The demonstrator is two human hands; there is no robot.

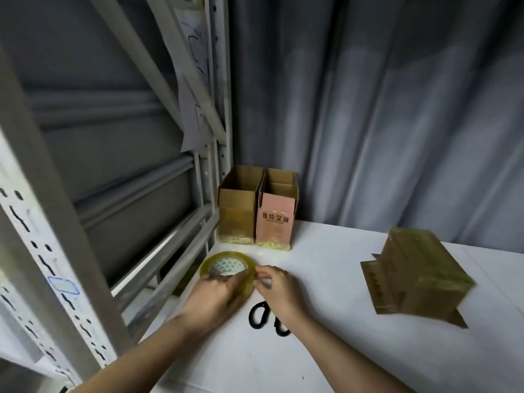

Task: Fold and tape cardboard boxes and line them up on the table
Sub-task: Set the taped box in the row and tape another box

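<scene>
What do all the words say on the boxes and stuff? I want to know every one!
"独特艾琳" on the pink box, with a smaller line beneath it too small to read.
Dark print on the flap of the overturned box: too blurred to read.
Black handwriting on the paper sheet hanging on the shelf frame: not legible.
Plain brown box, tape roll: no words visible.

A stockroom or small packing station. A white slotted-steel storage rack (42,222) with diagonal bracing stands at left, a handwritten paper sheet (195,89) hanging from its upright. A grey curtain (382,109) closes off the back. On the white worktable (326,350) lie packing supplies: a roll of clear packing tape (226,269), black-handled scissors (259,316), and taped cardboard cartons (256,211), one pink-faced with printed characters.
</scene>
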